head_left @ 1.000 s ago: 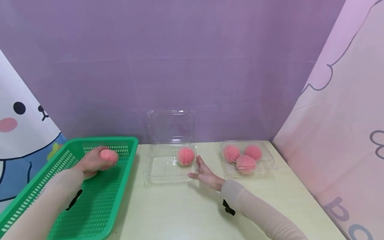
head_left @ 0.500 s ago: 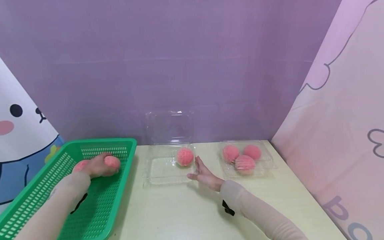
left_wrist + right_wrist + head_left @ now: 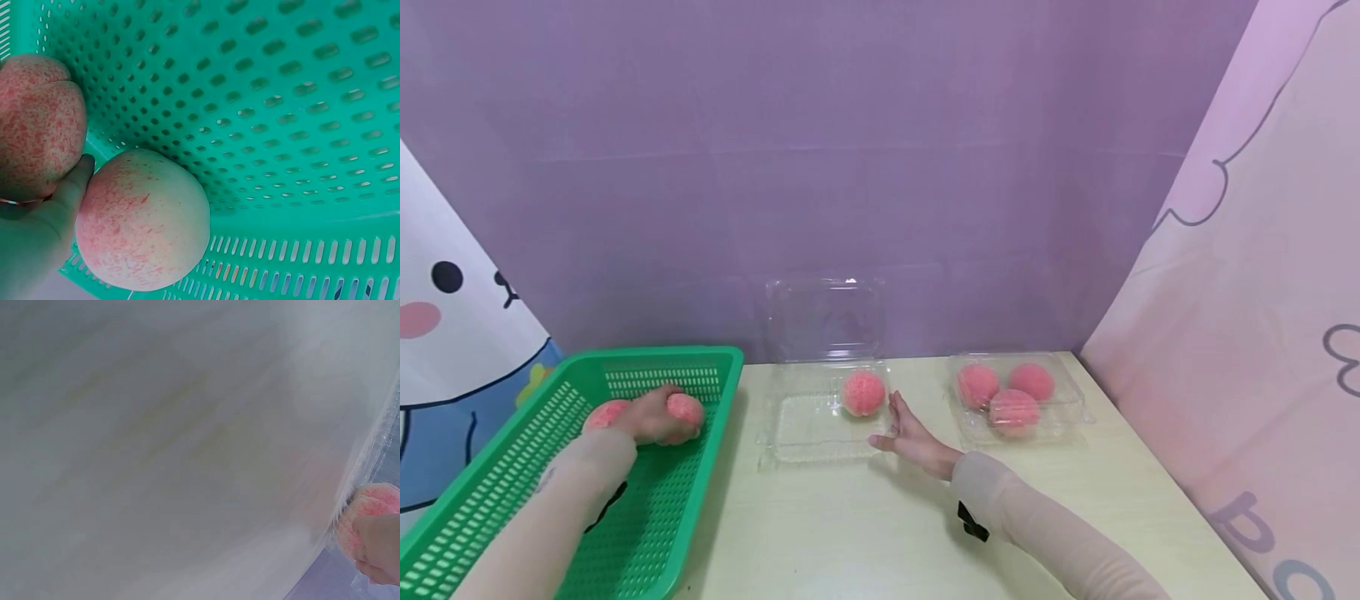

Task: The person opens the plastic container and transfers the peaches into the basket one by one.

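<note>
Inside the green basket (image 3: pixel 730 433), my left hand (image 3: pixel 651 417) grips a pink peach (image 3: pixel 685 414). In the left wrist view the thumb lies along that peach (image 3: pixel 37 128), and a second, paler peach (image 3: pixel 144 222) sits right beside the thumb. My right hand (image 3: pixel 921 442) has its fingers extended at the right side of an open clear plastic clamshell box (image 3: pixel 808 454), fingertips right at its edge. One peach (image 3: pixel 863 393) rests in that box's back right part. The right wrist view shows the hand (image 3: pixel 378 544) overlapping this peach.
To the right stands another clear plastic box (image 3: pixel 1067 421) with three peaches (image 3: pixel 1015 412) in it. The open box's raised lid (image 3: pixel 827 321) leans near the purple curtain (image 3: pixel 880 167) behind the pale table (image 3: pixel 820 533). A printed curtain (image 3: pixel 1247 333) hangs along the right.
My left hand, with the peach in its grip, has moved slightly right and down inside the basket, revealing the second peach to its left. My right hand has stayed at the open box.
</note>
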The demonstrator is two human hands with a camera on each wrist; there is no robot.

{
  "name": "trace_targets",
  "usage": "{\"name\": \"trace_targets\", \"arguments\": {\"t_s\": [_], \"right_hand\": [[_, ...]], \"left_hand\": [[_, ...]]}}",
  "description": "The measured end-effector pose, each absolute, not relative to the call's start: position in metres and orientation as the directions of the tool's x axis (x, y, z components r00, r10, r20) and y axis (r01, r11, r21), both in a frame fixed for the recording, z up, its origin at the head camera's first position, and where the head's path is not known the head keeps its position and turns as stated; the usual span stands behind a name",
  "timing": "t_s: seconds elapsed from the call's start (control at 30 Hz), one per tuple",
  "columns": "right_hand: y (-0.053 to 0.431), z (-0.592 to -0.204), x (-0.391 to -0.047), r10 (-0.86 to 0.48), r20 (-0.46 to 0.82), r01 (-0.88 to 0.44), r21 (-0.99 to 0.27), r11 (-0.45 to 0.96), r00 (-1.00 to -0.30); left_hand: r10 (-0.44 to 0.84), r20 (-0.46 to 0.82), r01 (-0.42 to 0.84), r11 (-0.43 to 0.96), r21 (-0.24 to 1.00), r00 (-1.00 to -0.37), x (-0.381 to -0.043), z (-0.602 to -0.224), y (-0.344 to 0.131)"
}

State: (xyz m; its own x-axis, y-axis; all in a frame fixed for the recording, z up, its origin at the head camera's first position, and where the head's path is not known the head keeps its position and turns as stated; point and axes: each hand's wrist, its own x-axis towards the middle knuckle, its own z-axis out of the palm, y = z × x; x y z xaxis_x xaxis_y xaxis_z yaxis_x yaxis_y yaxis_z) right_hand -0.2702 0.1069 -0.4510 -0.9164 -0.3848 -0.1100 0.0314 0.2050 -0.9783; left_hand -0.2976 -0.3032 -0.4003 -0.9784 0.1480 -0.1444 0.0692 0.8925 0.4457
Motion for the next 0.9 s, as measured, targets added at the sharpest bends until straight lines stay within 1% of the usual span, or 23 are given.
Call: {"name": "trace_targets", "arguments": {"t_s": [0.13,0.53,0.9], "right_hand": [[0.106,-0.452,-0.271,-0.383,-0.106,0.030,-0.980,0.199,-0.918],[0.107,-0.454,-0.272,-0.382,-0.105,0.022,-0.976,0.216,-0.918],[0.107,-0.452,-0.271,-0.378,-0.104,0.022,-0.976,0.216,-0.920]], "left_hand": [[0.145,-0.149,0.062,0.888,0.456,-0.978,-0.296,-0.399,-0.302],[0.129,-0.177,0.006,0.823,0.568,-0.976,-0.297,-0.410,-0.308],[0.138,-0.223,-0.021,0.808,0.589,-0.965,-0.293,-0.408,-0.308]]}}
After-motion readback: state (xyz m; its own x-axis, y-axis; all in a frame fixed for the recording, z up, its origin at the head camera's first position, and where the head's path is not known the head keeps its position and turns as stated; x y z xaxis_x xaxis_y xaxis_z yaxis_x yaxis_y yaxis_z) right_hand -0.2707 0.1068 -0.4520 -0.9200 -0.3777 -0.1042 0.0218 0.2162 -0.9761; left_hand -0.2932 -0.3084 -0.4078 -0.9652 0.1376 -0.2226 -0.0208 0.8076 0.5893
